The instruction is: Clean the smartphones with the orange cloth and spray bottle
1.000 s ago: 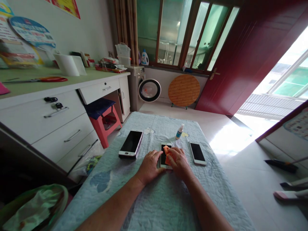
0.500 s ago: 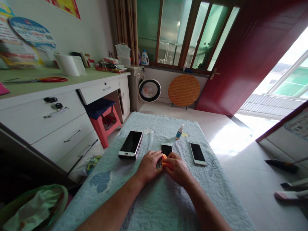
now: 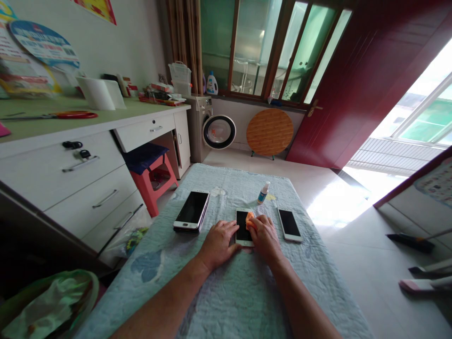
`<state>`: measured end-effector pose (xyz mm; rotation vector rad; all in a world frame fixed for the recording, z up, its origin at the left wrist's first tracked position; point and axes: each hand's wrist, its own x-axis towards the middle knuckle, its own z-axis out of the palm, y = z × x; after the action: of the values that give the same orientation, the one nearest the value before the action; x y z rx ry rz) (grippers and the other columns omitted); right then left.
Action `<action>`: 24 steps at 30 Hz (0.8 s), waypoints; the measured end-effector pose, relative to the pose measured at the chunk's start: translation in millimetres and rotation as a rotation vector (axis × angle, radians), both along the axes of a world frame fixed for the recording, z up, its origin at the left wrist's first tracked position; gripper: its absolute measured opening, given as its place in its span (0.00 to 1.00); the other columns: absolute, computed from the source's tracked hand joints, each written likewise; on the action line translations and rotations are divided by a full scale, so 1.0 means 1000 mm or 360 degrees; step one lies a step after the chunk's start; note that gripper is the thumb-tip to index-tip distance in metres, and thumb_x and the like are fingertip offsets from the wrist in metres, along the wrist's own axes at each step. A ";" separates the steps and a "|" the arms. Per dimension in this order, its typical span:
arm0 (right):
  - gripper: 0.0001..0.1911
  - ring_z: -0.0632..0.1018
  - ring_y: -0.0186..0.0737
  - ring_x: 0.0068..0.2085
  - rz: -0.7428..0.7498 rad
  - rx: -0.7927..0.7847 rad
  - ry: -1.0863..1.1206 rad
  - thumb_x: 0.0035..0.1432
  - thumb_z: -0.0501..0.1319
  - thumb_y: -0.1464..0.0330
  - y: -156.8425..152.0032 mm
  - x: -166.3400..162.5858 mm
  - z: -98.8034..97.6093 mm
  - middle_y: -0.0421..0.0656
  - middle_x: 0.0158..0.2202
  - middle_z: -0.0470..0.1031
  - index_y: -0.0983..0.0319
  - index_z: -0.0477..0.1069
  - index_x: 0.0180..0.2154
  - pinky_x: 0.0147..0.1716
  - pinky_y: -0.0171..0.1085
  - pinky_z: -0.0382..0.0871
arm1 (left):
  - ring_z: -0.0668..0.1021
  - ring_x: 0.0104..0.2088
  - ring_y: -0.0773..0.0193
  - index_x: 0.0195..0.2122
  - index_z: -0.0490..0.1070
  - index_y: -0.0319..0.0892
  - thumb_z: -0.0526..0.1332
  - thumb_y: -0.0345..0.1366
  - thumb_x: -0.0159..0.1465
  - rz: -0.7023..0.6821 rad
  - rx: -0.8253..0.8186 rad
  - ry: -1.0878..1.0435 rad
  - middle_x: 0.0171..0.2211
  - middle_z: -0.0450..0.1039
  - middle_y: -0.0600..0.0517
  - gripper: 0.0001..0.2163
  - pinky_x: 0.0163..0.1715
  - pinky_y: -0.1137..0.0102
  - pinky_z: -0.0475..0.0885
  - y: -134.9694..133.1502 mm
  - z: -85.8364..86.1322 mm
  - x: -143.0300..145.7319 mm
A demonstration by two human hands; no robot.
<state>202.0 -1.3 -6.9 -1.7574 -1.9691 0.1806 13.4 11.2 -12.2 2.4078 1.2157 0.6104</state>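
Note:
A white phone with a dark screen [image 3: 243, 227] lies in the middle of the pale blue quilted table cover [image 3: 229, 292]. My left hand [image 3: 219, 242] rests flat beside it, fingers touching its left edge. My right hand [image 3: 264, 237] presses a small orange cloth [image 3: 249, 218] onto the screen's upper right part, fingers closed over it. A larger phone [image 3: 192, 210] lies to the left and another white phone [image 3: 289, 224] to the right. A small spray bottle [image 3: 263, 192] stands behind them.
A white desk with drawers [image 3: 81, 160] runs along the left, a red stool [image 3: 152, 181] tucked under it. A washing machine [image 3: 212, 129] and a round wooden tabletop [image 3: 270, 133] stand by the far wall. A green bag [image 3: 45, 301] sits at bottom left.
My right hand slid the orange cloth down toward the phone's near end, then back up to its far part. The left hand stayed beside the phone.

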 end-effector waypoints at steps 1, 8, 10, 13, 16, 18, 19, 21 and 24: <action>0.09 0.68 0.41 0.40 -0.0001 -0.0005 -0.0013 0.62 0.55 0.70 -0.001 0.001 0.000 0.44 0.37 0.69 0.58 0.74 0.36 0.42 0.37 0.60 | 0.70 0.55 0.50 0.56 0.70 0.41 0.66 0.44 0.59 0.0005 -0.0006 -0.0001 0.58 0.68 0.44 0.25 0.56 0.56 0.66 0.000 0.000 0.000; 0.05 0.67 0.41 0.38 0.0066 -0.0027 -0.0099 0.54 0.59 0.74 -0.013 0.003 0.005 0.43 0.34 0.68 0.59 0.72 0.33 0.41 0.38 0.59 | 0.70 0.56 0.50 0.55 0.70 0.40 0.67 0.41 0.57 0.0012 -0.0048 -0.0005 0.58 0.69 0.44 0.25 0.57 0.57 0.65 -0.002 0.004 0.000; 0.05 0.67 0.40 0.38 0.0146 -0.0062 -0.0089 0.55 0.60 0.74 -0.018 0.001 0.008 0.42 0.34 0.68 0.59 0.73 0.32 0.41 0.38 0.59 | 0.70 0.55 0.50 0.55 0.70 0.41 0.67 0.43 0.58 0.0006 -0.0041 -0.0007 0.58 0.69 0.44 0.25 0.56 0.57 0.65 -0.002 0.003 0.000; 0.06 0.67 0.39 0.39 0.0331 -0.0115 -0.0047 0.58 0.60 0.71 -0.024 -0.005 0.014 0.41 0.35 0.69 0.57 0.74 0.32 0.41 0.37 0.59 | 0.70 0.55 0.50 0.55 0.70 0.42 0.65 0.47 0.59 -0.0021 -0.0027 -0.0013 0.58 0.69 0.44 0.25 0.56 0.55 0.66 -0.001 0.002 -0.001; 0.09 0.67 0.39 0.41 0.0481 -0.0145 0.0002 0.61 0.58 0.71 -0.026 -0.011 0.019 0.41 0.37 0.70 0.54 0.76 0.37 0.42 0.38 0.60 | 0.70 0.56 0.50 0.55 0.70 0.42 0.64 0.46 0.61 -0.0050 -0.0022 -0.0008 0.58 0.69 0.44 0.23 0.56 0.56 0.66 0.001 0.002 -0.002; 0.11 0.67 0.39 0.42 0.0534 -0.0164 0.0016 0.61 0.58 0.72 -0.026 -0.014 0.021 0.41 0.38 0.70 0.53 0.77 0.38 0.43 0.38 0.60 | 0.70 0.56 0.50 0.55 0.70 0.42 0.64 0.44 0.61 -0.0058 -0.0030 0.0004 0.58 0.68 0.44 0.22 0.56 0.56 0.65 0.001 0.002 -0.003; 0.11 0.67 0.39 0.42 0.0554 -0.0176 0.0019 0.60 0.58 0.73 -0.026 -0.014 0.022 0.41 0.38 0.70 0.53 0.77 0.39 0.44 0.38 0.60 | 0.70 0.56 0.50 0.55 0.70 0.42 0.64 0.43 0.61 -0.0064 -0.0036 0.0006 0.58 0.68 0.44 0.22 0.56 0.56 0.65 0.002 0.002 -0.003; 0.13 0.67 0.39 0.42 0.0579 -0.0200 0.0016 0.60 0.58 0.74 -0.026 -0.012 0.023 0.41 0.38 0.70 0.52 0.78 0.38 0.44 0.38 0.60 | 0.70 0.56 0.51 0.55 0.70 0.43 0.64 0.43 0.61 -0.0072 -0.0043 -0.0001 0.58 0.68 0.45 0.22 0.56 0.56 0.65 0.002 0.002 -0.004; 0.13 0.67 0.39 0.41 0.0557 -0.0225 -0.0017 0.57 0.59 0.75 -0.026 -0.003 0.024 0.41 0.35 0.70 0.51 0.79 0.35 0.43 0.38 0.60 | 0.70 0.56 0.51 0.55 0.70 0.44 0.64 0.44 0.61 -0.0069 -0.0048 -0.0015 0.58 0.69 0.46 0.21 0.57 0.56 0.65 0.002 0.002 -0.005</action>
<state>199.4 -27.5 17.3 -1.4818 -2.3093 0.4382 8.3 13.6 -10.2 2.3971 1.1572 0.5855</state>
